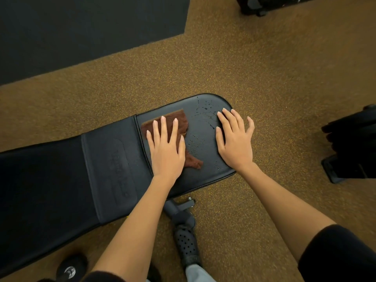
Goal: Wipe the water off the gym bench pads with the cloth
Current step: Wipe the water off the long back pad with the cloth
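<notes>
A black gym bench runs from the lower left to the centre; its rounded seat pad (pixel 203 180) ends at the right. A brown cloth (pixel 173 121) lies flat on the seat pad's left half. My left hand (pixel 165 151) presses flat on the cloth, fingers spread. My right hand (pixel 234 139) rests flat on the pad's right edge, fingers apart, holding nothing. Water droplets (pixel 203 123) speckle the pad between the two hands and toward its far end. The long back pad (pixel 50 180) lies to the left.
Speckled brown rubber floor (pixel 264 68) surrounds the bench, with a black mat (pixel 81 27) at the upper left. Black equipment (pixel 350 147) stands at the right edge. The bench's grey frame foot (pixel 179 212) and my shoe (pixel 186 245) are below the seat. A dumbbell end (pixel 70 271) sits at bottom left.
</notes>
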Available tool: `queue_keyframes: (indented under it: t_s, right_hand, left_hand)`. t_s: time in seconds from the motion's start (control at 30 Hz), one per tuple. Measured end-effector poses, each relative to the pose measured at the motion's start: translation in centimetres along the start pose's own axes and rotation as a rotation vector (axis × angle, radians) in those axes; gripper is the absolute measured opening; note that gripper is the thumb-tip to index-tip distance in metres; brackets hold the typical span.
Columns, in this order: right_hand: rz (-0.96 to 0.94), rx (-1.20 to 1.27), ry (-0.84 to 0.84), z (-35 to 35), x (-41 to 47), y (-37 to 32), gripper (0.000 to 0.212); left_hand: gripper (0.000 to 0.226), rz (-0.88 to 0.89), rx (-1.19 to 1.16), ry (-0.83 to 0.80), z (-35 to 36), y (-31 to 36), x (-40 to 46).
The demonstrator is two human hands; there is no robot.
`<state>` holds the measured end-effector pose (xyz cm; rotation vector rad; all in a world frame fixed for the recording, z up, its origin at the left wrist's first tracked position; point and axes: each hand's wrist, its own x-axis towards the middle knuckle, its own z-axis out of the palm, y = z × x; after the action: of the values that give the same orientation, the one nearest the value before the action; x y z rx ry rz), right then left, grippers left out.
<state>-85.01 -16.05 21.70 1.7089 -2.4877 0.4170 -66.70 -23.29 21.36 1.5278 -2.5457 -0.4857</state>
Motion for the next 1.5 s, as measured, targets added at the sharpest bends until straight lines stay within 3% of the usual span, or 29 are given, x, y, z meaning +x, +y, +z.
queue_keyframes:
  t_s: [0.23, 0.43, 0.6, 0.73, 0.87, 0.97, 1.03, 1.1, 1.2, 1.3, 1.5]
  right_hand:
    - [-0.015, 0.014, 0.027, 0.0, 0.0, 0.0, 0.044]
    - [-0.012, 0.021, 0.008, -0.1, 0.0, 0.1, 0.045]
    - [-0.006, 0.023, -0.003, -0.1, 0.0, 0.1, 0.045]
    - [-0.001, 0.030, -0.003, -0.1, 0.1, 0.1, 0.044]
    - [0.001, 0.034, -0.001, -0.1, 0.0, 0.1, 0.044]
    - [0.000, 0.038, 0.011, 0.0, 0.1, 0.2, 0.044]
    - [-0.001, 0.045, 0.015, 0.0, 0.1, 0.2, 0.043]
    - [-0.001, 0.044, 0.013, 0.0, 0.1, 0.1, 0.043]
    - [0.003, 0.046, 0.005, -0.1, 0.1, 0.2, 0.044]
    - [0.005, 0.046, -0.006, -0.1, 0.0, 0.1, 0.044]
    - [0.006, 0.038, -0.021, -0.2, 0.1, 0.0, 0.045]
  left_hand:
    - [0.055, 0.106, -0.013, -0.024, -0.2, 1.3, 0.3]
    - [0.041, 0.224, -0.106, 0.073, -0.2, -0.6, -3.9]
    - [0.031, 0.131, -0.061, 0.112, -0.8, -1.8, -5.5]
    - [0.024, 0.044, -0.335, 0.191, -4.2, -0.1, -2.7]
    - [0.044, -0.199, -0.537, 0.006, -6.0, 1.1, 1.4]
    - [0.047, -0.360, -0.411, -0.004, -5.6, 0.2, 3.3]
    - [0.047, -0.309, -0.276, 0.098, -5.1, -0.7, 3.2]
    - [0.048, -0.140, -0.228, 0.171, -4.8, -1.4, 2.4]
    - [0.054, 0.107, -0.131, 0.091, -3.8, -2.4, 0.3]
    - [0.060, 0.143, -0.021, -0.037, -2.3, -2.8, -0.7]
    - [0.055, 0.148, 0.062, -0.024, -0.9, -1.0, 1.1]
